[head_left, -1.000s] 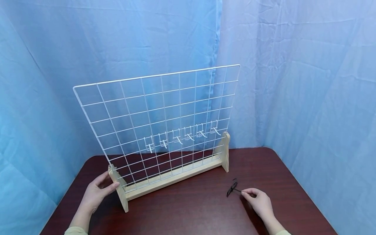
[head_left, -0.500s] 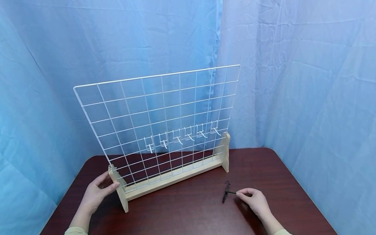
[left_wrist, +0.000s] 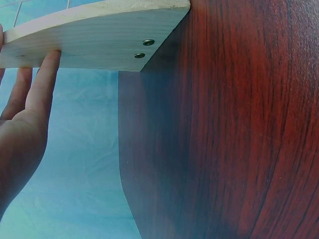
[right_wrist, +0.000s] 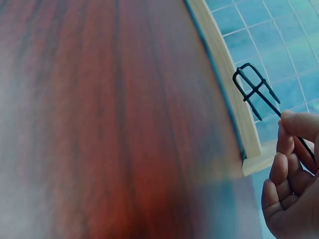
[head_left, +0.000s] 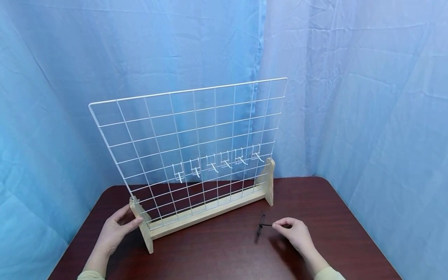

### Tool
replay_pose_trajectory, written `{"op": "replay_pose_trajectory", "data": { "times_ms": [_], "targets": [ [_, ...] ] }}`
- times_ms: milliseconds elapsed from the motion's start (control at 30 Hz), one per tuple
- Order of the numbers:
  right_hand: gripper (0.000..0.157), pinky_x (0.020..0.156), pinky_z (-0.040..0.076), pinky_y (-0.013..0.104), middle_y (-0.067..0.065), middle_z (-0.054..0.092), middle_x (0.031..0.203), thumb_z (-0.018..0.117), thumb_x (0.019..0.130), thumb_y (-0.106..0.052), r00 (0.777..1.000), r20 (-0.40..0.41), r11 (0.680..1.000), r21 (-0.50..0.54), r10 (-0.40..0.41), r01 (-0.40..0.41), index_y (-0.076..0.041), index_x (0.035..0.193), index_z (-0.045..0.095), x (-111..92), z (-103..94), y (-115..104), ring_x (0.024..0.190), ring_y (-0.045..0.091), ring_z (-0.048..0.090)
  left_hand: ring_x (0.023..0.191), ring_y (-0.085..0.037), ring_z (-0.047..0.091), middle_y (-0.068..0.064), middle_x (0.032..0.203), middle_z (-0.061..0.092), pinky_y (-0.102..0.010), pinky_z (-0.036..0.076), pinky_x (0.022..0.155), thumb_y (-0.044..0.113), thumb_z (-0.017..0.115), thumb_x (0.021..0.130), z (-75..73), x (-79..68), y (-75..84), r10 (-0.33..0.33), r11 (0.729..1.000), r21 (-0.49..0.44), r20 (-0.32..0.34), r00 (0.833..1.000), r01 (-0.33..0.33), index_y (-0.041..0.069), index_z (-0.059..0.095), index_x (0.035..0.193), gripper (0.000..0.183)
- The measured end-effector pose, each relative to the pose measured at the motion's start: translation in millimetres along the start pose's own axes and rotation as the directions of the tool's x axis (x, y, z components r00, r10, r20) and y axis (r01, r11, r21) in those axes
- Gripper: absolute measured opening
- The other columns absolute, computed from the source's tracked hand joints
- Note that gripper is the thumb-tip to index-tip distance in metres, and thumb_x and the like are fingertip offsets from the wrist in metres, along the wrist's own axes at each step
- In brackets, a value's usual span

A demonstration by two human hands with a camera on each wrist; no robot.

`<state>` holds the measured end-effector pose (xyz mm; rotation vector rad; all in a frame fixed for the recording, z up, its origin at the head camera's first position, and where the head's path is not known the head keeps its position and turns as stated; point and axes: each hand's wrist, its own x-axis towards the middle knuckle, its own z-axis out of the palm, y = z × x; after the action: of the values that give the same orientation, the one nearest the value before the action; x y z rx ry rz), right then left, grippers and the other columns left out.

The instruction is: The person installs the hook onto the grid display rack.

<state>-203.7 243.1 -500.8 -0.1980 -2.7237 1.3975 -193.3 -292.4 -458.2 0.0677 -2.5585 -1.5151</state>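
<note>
A white wire grid panel (head_left: 196,124) stands in a light wooden stand (head_left: 210,210). My left hand (head_left: 112,229) holds the stand's left end piece (head_left: 141,223), with its thumb on the near edge. In the left wrist view, fingertips touch the outer face of that end piece (left_wrist: 99,47), which has two screws. My right hand (head_left: 295,235) pinches the stem of a black wire hook (head_left: 260,226) between thumb and fingers, right of the stand. Its forked mounting end (right_wrist: 255,87) points away from my fingers in the right wrist view.
Several white hooks (head_left: 211,167) hang in a row across the lower half of the grid. The dark red-brown table (head_left: 210,256) has rounded far corners. Blue curtains (head_left: 378,109) surround it at the back and sides.
My right hand has moved left with the black hook, nearer the stand, and the hook has turned. The left hand keeps its place on the stand.
</note>
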Motion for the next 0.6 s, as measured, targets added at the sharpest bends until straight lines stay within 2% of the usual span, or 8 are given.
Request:
{"op": "replay_pose_trajectory", "data": {
  "times_ms": [200,300,467,600],
  "targets": [
    [0.011,0.078,0.046,0.026,-0.004,0.074,0.087,0.083,0.081,-0.024,1.000,-0.010,0.998,0.062,-0.021,0.021,-0.015,0.084,0.078,5,3.7,-17,0.091,0.009,0.063,0.115,-0.025,0.053,-0.024,0.132,0.054,-0.017,0.048,0.080,0.020,0.076,0.090,-0.1,-0.1,-0.1,-0.009,1.000,0.004,0.007,1.000,0.009,-0.003,0.045,0.145,0.067],
    [0.009,0.074,0.046,0.025,-0.004,0.074,0.087,0.083,0.082,-0.023,0.998,-0.038,0.997,0.055,-0.056,0.058,-0.016,0.084,0.078,9,3.3,-27,0.089,0.010,0.063,0.115,-0.026,0.052,-0.024,0.132,0.054,-0.017,0.048,0.079,0.020,0.076,0.090,-0.2,-0.1,-0.3,-0.010,1.000,0.007,0.006,1.000,0.010,-0.003,0.045,0.145,0.068],
    [0.005,0.078,0.047,0.030,-0.006,0.073,0.086,0.083,0.081,-0.022,0.985,-0.081,0.989,-0.021,-0.151,0.150,-0.019,0.083,0.078,17,-1.8,-48,0.091,0.016,0.065,0.113,-0.021,0.054,-0.022,0.130,0.055,-0.018,0.048,0.079,0.020,0.077,0.089,0.1,-0.2,0.4,-0.005,1.000,0.006,0.001,1.000,0.005,-0.003,0.046,0.145,0.067],
    [0.005,0.076,0.049,0.034,-0.008,0.073,0.083,0.083,0.081,-0.022,0.966,-0.089,0.967,-0.112,-0.241,0.231,-0.021,0.082,0.078,22,-10.4,-65,0.086,0.019,0.066,0.111,-0.016,0.054,-0.018,0.128,0.056,-0.018,0.048,0.079,0.019,0.077,0.089,0.0,-0.3,1.0,-0.001,1.000,0.000,0.001,1.000,0.001,-0.003,0.046,0.144,0.067]
  ]
}}
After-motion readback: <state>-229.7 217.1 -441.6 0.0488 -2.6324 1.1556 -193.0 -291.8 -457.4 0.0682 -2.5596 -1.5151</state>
